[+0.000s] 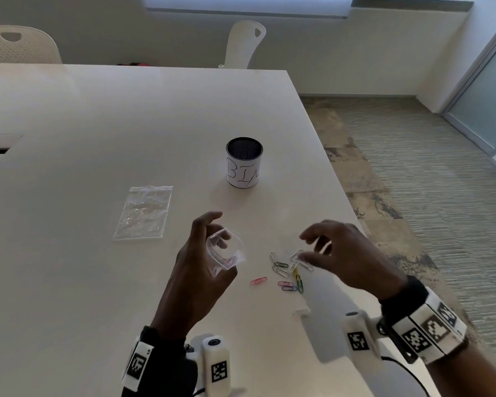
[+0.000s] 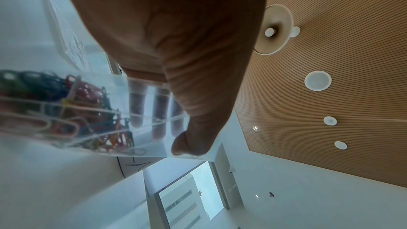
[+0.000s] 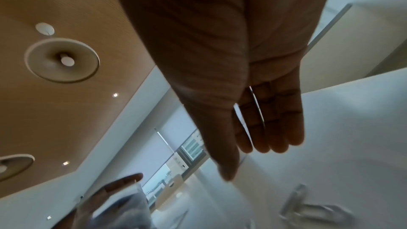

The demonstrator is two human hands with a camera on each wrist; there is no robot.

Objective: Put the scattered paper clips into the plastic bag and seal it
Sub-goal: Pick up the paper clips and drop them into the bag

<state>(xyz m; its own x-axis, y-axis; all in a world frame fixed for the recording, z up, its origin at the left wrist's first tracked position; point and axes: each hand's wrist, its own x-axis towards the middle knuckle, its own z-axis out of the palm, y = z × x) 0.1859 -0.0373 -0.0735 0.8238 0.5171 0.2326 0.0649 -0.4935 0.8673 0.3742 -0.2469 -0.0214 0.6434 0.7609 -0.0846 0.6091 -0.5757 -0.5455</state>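
Head view, plastic bag: held above the worktop by the left hand, fingers curled round it; the mouth is open and faces up and toward the right hand; a few paper clips lie inside at the bottom.
Head view, right hand: fingers spread and relaxed, hovering over the loose clips, holding nothing that I can see.
Head view, scattered paper clips: a small group on the worktop between the two hands, silver, green, blue, yellow and pink; their long axes point in different directions.
Head view, cup: upright mesh cup behind the hands, with a white label with handwritten letters, perhaps "BIN".
Head view, second bag: flat on the worktop to the left, long axis pointing away from the person.
Left wrist view: many coloured clips show through the clear bag; fingers press behind the plastic.
Right wrist view: fingers straight, apart from the thumb; blurred clips lie below.
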